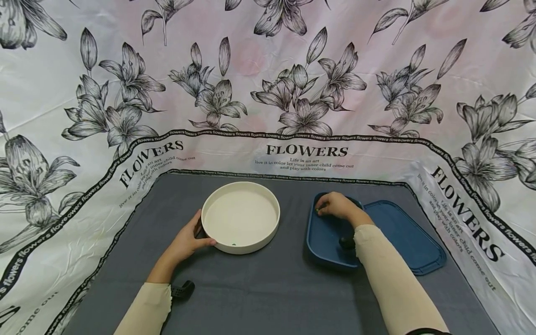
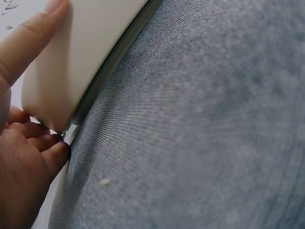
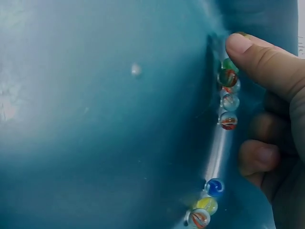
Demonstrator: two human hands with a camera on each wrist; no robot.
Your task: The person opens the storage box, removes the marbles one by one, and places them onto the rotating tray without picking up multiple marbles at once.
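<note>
My left hand (image 1: 186, 242) grips the left side of a round cream tray (image 1: 240, 216), thumb on the rim. In the left wrist view, the other fingers (image 2: 55, 150) sit low against the tray's side (image 2: 90, 52). A small green marble (image 1: 233, 244) lies inside by the near rim. My right hand (image 1: 338, 207) reaches into a blue plastic box (image 1: 324, 237) at its far end. Thumb and forefinger pinch a yellowish-green marble (image 3: 244, 34), mostly hidden. Several glass marbles (image 3: 229, 101) line the box's edge beside the hand, including a blue one (image 3: 215, 187) and a yellow one (image 3: 207, 205).
A blue lid (image 1: 404, 237) lies flat right of the box, partly behind the right sleeve. Grey cloth (image 1: 268, 298) covers the table, bordered by flower-printed fabric (image 1: 307, 151). A black strap device (image 1: 183, 291) is on the left wrist.
</note>
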